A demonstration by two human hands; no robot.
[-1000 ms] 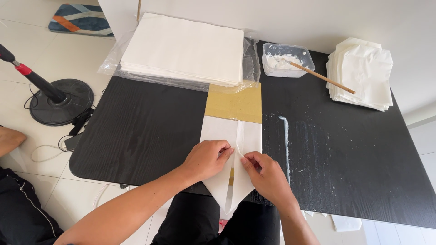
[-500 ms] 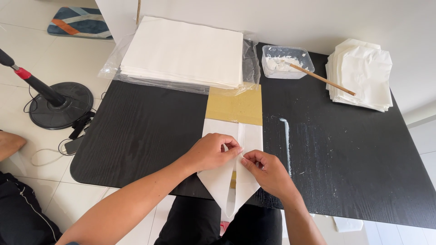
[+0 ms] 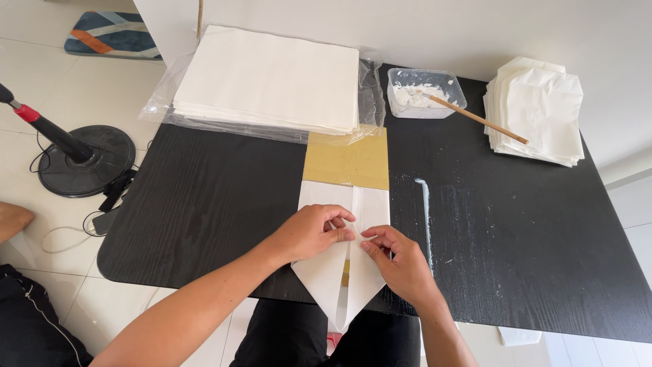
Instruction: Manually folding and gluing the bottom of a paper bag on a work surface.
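A white sheet of paper [image 3: 324, 272], folded into a downward point, lies over a tan cardboard strip [image 3: 346, 162] on the black table [image 3: 204, 204]. My left hand [image 3: 314, 232] presses the left flap near the centre seam, fingertips curled on the paper. Beside it, my right hand [image 3: 401, 261] pinches the edge of the right flap at the seam. The paper's tip hangs over the table's near edge.
At the back sit a stack of white sheets [image 3: 268, 78] on clear plastic, a clear tub of white paste [image 3: 424, 94] with a wooden stick [image 3: 475, 119], and a pile of folded white paper [image 3: 536, 109]. A paste smear [image 3: 426, 211] marks the table. A fan base [image 3: 85, 160] stands on the floor.
Both hands have moved up along the centre seam of the folded paper. The left hand now presses higher on the left flap, and the right flap lies flatter.
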